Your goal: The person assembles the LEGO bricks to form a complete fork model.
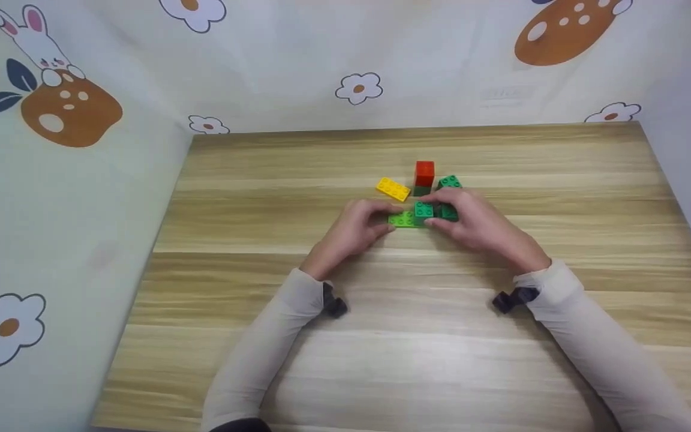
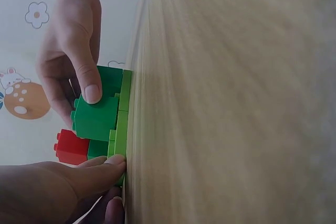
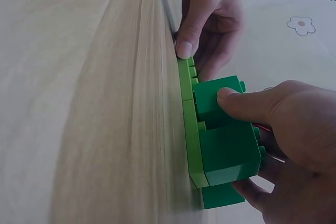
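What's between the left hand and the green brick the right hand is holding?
A flat light-green brick, knobs up. The head view shows it between left hand and green brick.

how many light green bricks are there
2, end to end: left brick pinched by the left hand, right brick under a dark green brick; more may be hidden.
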`<action>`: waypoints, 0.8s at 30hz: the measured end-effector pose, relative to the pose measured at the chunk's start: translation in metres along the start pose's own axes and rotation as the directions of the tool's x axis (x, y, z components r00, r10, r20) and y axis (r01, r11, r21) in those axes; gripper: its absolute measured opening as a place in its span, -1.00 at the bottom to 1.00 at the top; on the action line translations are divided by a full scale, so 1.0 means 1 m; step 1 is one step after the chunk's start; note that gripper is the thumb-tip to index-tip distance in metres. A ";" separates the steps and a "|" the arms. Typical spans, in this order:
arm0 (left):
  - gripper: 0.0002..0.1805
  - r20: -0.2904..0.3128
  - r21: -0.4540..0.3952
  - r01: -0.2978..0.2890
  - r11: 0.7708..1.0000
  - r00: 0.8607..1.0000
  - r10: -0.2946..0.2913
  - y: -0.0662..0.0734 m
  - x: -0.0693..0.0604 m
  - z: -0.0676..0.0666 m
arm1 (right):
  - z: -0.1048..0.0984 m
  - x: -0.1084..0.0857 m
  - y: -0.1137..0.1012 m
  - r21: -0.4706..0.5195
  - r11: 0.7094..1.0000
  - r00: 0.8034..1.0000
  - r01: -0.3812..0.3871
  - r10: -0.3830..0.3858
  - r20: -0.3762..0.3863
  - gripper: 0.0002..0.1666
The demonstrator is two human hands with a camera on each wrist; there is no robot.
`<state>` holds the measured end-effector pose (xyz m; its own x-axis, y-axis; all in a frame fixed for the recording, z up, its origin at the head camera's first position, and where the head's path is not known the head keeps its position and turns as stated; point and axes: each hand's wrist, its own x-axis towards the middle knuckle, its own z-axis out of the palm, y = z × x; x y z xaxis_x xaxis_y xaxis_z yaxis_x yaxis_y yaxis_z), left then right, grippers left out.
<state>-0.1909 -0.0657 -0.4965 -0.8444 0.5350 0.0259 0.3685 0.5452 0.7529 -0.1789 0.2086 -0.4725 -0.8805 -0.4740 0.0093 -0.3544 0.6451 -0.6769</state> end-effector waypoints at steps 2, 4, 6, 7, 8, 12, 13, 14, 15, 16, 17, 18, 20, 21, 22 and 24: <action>-0.54 0.002 0.000 0.004 1.000 1.000 -0.004 0.000 0.000 0.000 | 0.001 0.000 0.000 -0.006 1.000 1.000 0.000 0.000 0.002 -0.47; -0.55 0.003 0.002 0.008 1.000 1.000 -0.008 0.000 0.000 0.000 | 0.001 0.000 0.001 -0.014 1.000 1.000 0.009 -0.009 0.004 -0.47; -0.55 0.004 0.004 0.012 1.000 1.000 -0.012 0.000 0.000 0.000 | 0.002 0.000 0.001 -0.027 0.999 1.000 0.024 -0.024 0.000 -0.46; -0.56 0.005 0.004 0.013 1.000 1.000 -0.013 0.000 0.000 0.000 | 0.002 0.000 0.000 -0.036 0.999 0.999 0.033 -0.033 -0.004 -0.45; -0.56 0.005 0.007 0.012 1.000 1.000 -0.012 0.000 0.000 0.000 | 0.003 0.000 0.000 -0.046 0.998 0.999 0.043 -0.044 -0.009 -0.45; -0.56 0.003 0.016 0.008 1.000 1.000 -0.008 -0.001 0.000 -0.001 | 0.005 0.000 -0.002 -0.107 0.990 0.995 0.092 -0.096 -0.031 -0.45; -0.56 0.002 0.016 0.009 1.000 1.000 -0.009 -0.001 0.000 -0.001 | 0.005 0.000 -0.003 -0.127 0.986 0.993 0.105 -0.110 -0.033 -0.45; -0.56 0.001 0.017 0.011 1.000 1.000 -0.011 -0.001 0.000 -0.001 | 0.005 0.000 -0.004 -0.147 0.982 0.992 0.115 -0.121 -0.033 -0.45; -0.56 0.001 0.017 0.014 1.000 1.000 -0.014 0.000 0.000 -0.002 | 0.005 0.000 -0.004 -0.163 0.979 0.991 0.121 -0.128 -0.029 -0.44; -0.56 0.000 0.014 0.016 1.000 1.000 -0.016 0.000 0.000 -0.002 | 0.004 0.001 -0.005 -0.173 0.977 0.991 0.123 -0.129 -0.023 -0.45; -0.56 -0.001 0.012 0.019 1.000 1.000 -0.019 0.000 0.000 -0.002 | 0.003 0.001 -0.006 -0.179 0.976 0.991 0.124 -0.130 -0.016 -0.45; -0.57 -0.002 0.013 0.020 1.000 1.000 -0.020 0.000 0.000 -0.002 | 0.002 0.002 -0.007 -0.183 0.975 0.992 0.123 -0.126 -0.006 -0.45; -0.56 0.003 0.021 0.028 0.999 1.000 -0.028 0.000 0.000 -0.002 | -0.001 0.004 -0.009 -0.175 0.979 0.994 0.106 -0.105 0.014 -0.46; -0.55 0.007 0.022 0.033 0.999 0.999 -0.033 0.001 0.000 -0.002 | -0.002 0.004 -0.009 -0.169 0.981 0.995 0.096 -0.093 0.023 -0.47; -0.55 0.012 0.022 0.039 0.999 0.999 -0.040 0.001 0.000 -0.002 | -0.003 0.005 -0.009 -0.164 0.982 0.996 0.089 -0.086 0.028 -0.47; -0.54 0.019 0.022 0.056 0.998 0.998 -0.056 0.002 0.001 -0.002 | -0.004 0.005 -0.006 -0.148 0.986 0.996 0.081 -0.077 0.034 -0.46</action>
<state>-0.1916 -0.0655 -0.4940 -0.8562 0.5158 -0.0291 0.3293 0.5883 0.7385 -0.1820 0.2047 -0.4652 -0.8396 -0.5420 0.0364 -0.4671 0.6862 -0.5576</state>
